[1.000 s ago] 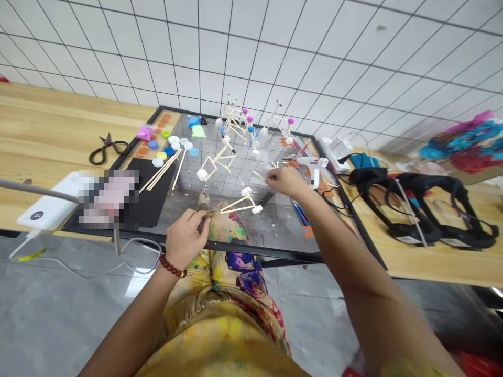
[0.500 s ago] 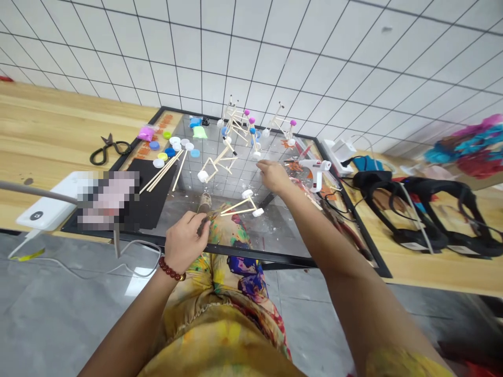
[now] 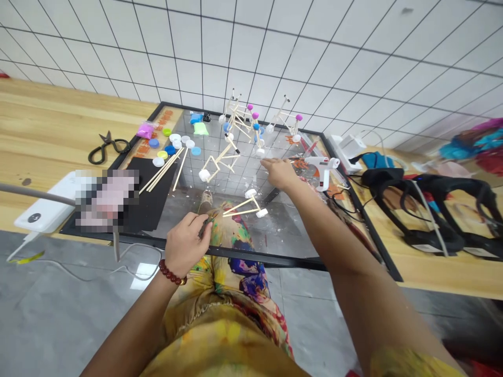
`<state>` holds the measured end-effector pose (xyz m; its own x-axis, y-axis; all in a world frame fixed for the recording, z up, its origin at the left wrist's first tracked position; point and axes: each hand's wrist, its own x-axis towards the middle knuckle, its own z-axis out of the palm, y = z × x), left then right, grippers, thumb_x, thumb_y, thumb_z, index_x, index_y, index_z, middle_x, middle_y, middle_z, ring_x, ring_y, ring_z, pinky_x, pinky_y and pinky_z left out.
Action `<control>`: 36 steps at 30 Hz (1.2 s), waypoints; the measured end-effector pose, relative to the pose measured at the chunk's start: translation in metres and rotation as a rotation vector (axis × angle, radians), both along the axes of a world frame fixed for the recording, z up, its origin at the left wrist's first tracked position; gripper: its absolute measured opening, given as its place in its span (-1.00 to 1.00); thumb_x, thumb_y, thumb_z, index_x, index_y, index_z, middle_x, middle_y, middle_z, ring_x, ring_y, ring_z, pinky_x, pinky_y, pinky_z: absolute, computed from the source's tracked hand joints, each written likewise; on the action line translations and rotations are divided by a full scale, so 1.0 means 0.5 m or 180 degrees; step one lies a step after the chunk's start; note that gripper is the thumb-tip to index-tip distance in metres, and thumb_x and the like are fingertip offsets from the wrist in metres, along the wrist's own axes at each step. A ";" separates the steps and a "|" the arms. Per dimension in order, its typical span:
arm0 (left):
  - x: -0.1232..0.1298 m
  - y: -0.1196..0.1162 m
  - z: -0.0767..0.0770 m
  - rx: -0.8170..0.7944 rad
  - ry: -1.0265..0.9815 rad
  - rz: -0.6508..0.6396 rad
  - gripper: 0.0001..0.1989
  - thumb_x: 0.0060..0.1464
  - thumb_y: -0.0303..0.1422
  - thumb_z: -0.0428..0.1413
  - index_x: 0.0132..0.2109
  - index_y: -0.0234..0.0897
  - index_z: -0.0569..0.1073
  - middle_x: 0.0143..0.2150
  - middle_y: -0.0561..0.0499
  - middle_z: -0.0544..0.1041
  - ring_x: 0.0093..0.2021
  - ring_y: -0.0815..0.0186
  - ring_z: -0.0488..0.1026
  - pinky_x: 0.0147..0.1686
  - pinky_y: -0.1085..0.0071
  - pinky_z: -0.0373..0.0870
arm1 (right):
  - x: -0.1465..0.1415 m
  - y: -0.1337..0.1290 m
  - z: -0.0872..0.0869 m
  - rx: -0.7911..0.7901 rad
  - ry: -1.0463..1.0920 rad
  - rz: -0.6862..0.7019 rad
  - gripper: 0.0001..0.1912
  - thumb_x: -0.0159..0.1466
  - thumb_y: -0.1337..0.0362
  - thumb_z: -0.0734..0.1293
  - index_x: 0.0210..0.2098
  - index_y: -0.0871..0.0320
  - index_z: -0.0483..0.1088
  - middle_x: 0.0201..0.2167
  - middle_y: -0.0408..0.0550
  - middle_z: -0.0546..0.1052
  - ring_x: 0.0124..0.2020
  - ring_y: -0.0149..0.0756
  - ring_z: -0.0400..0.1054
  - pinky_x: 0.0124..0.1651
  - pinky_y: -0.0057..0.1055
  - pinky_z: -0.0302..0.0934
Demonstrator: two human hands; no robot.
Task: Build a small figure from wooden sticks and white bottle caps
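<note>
My left hand (image 3: pixel 186 243) is at the near edge of the glass-topped board (image 3: pixel 286 230), thumb and fingers closed around a small dark thing (image 3: pixel 204 226) I cannot make out. Just right of it lies a small V-shaped stick frame (image 3: pixel 241 212) with two white bottle-cap wheels. My right hand (image 3: pixel 280 174) reaches over the glass with fingers stretched out, palm down, low near a white cap at the foot of the standing stick models (image 3: pixel 241 120). Nothing shows in it, though its underside is hidden. Another stick frame with a white cap (image 3: pixel 218 162) lies left of that hand.
Loose sticks (image 3: pixel 163 170), coloured bottle caps (image 3: pixel 176 141) and black sheets (image 3: pixel 151 183) lie left. Black scissors (image 3: pixel 107 147) and a white power bank (image 3: pixel 51 204) sit farther left. A white glue gun (image 3: pixel 324 170), cables and black headset-like frames (image 3: pixel 412 214) are right.
The view has shifted slightly, so things on the right appear farther right. Both hands keep nearly the same places over the board.
</note>
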<state>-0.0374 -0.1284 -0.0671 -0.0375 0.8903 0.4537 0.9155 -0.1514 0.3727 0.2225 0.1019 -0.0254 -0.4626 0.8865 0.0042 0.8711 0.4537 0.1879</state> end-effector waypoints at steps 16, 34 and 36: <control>0.000 0.004 -0.003 0.0058 0.0007 0.0005 -0.84 0.25 -0.31 0.12 -0.08 -0.18 0.56 -0.22 0.07 0.61 -0.27 0.35 0.58 -0.32 0.43 0.39 | -0.030 0.006 -0.013 -0.0112 0.0158 0.0343 -0.40 0.25 0.48 0.14 0.27 0.18 0.35 0.34 0.06 0.36 0.24 -0.03 0.27 0.00 -0.16 0.05; 0.000 0.003 0.002 0.0179 0.0086 -0.0015 -0.85 0.26 -0.32 0.12 -0.09 -0.19 0.56 -0.24 0.07 0.60 -0.32 0.37 0.57 -0.36 0.45 0.35 | 0.020 -0.066 -0.025 0.0288 0.1087 -0.0246 -0.75 0.30 0.39 0.25 -0.24 0.25 0.59 -0.21 0.16 0.62 -0.17 -0.13 0.45 -0.12 -0.28 0.09; 0.001 0.003 0.001 0.0173 0.0080 -0.0003 -0.85 0.26 -0.32 0.13 -0.09 -0.18 0.56 -0.25 0.08 0.60 -0.33 0.38 0.57 -0.36 0.45 0.35 | 0.007 -0.056 -0.014 -0.0042 0.1442 -0.0113 -0.79 0.26 0.37 0.32 -0.19 0.23 0.59 -0.20 0.10 0.62 -0.21 -0.20 0.45 -0.13 -0.34 0.16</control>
